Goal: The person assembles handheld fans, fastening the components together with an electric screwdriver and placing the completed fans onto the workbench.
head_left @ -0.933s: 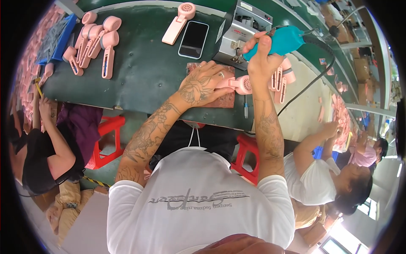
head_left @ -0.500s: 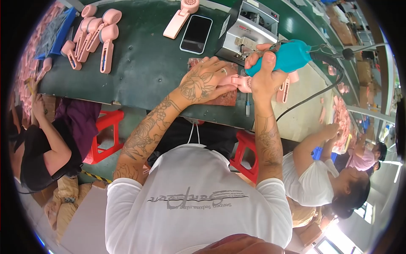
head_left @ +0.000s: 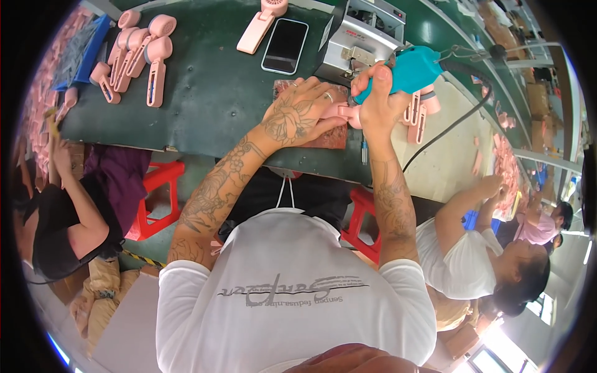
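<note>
Under my left hand (head_left: 303,113) lies a pink handheld fan (head_left: 352,116), on a worn reddish mat (head_left: 329,141) at the table's near edge. The fingers curl over the fan and hold it down; part of it is hidden. My right hand (head_left: 380,102) is wrapped round a teal electric screwdriver (head_left: 418,69) that hangs from a wire hook and trails a dark cord. Its tip is out of sight behind the hand, close to the fan. Beside the mat lies a small hand screwdriver (head_left: 364,153).
A silver box-shaped machine (head_left: 357,38) stands just beyond my right hand. A phone (head_left: 285,46) and another pink fan (head_left: 256,31) lie beyond the mat. Several pink fans (head_left: 155,81) sit at left near a blue bin (head_left: 96,50), more (head_left: 418,127) at right. Co-workers sit on both sides.
My right hand and the electric screwdriver have shifted slightly left and away from me. More of the pink fans behind that hand now shows. My left hand stays on the fan.
</note>
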### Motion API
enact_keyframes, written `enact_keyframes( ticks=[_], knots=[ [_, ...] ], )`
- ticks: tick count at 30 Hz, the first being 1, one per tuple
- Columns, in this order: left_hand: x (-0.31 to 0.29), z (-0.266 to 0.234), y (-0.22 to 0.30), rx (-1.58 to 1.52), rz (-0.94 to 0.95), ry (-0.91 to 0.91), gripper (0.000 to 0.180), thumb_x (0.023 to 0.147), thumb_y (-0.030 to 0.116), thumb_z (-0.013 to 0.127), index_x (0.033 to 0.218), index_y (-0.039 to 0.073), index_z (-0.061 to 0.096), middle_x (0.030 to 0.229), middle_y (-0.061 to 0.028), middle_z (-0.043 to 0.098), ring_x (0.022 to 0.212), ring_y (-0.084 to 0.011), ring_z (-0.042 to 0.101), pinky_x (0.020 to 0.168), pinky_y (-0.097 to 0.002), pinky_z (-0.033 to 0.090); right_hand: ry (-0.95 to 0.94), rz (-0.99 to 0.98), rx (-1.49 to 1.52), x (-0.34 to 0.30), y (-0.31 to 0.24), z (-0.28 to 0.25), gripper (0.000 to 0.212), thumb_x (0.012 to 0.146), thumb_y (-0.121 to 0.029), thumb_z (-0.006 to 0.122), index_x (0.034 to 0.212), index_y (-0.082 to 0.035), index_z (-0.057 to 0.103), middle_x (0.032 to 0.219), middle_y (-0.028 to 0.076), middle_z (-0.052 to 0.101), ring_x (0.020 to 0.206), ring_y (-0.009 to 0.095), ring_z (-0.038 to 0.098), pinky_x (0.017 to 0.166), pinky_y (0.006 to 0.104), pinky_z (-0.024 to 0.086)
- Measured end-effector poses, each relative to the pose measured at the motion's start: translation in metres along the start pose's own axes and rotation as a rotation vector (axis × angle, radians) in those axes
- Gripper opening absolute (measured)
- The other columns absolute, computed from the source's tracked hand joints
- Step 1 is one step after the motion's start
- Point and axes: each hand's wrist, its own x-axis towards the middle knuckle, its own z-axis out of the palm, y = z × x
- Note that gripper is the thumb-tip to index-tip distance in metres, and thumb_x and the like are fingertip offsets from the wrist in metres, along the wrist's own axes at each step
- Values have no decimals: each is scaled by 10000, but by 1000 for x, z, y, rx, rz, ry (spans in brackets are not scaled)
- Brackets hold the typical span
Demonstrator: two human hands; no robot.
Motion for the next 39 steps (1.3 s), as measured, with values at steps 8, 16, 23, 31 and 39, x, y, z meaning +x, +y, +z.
enact_keyframes(
  ticks=[8,16,23,31,39],
  knots=[
    [-3,-4,1,-115,-81,-109,386,974,370,616,1241,102,697,1270,-100,641,1221,-318,560,1085,-497,429,130,-82,39,29,-22,2,359,1063,-344,616,1015,12,626,661,38,620,580,92,554,541,251,420],
    [-8,3,0,-75,-35,-61,359,970,322,587,1244,118,699,1284,-103,644,1179,-317,573,1059,-490,440,69,-287,-91,54,10,9,387,1062,-310,614,827,-3,603,667,28,627,576,118,556,571,285,438],
    [-7,1,-5,-79,-15,-3,319,970,259,626,1243,112,702,1210,-88,669,1092,-311,594,982,-451,482,43,-108,-36,38,-12,12,352,1063,-296,612,873,0,614,644,34,605,584,108,559,556,267,424],
    [-4,0,-3,-104,-67,-34,317,959,273,615,1211,107,714,1223,-87,676,1146,-308,608,1039,-459,465,32,-23,102,-15,-31,-6,380,1042,-343,655,1108,28,606,715,42,616,612,108,590,537,246,449],
    [-3,-5,2,-141,-77,-37,314,951,246,612,1203,87,711,1236,-83,682,1144,-307,613,1036,-458,469,18,24,75,-20,-24,-8,356,1052,-319,641,1095,32,601,707,39,611,616,107,597,530,226,443]
  ],
)
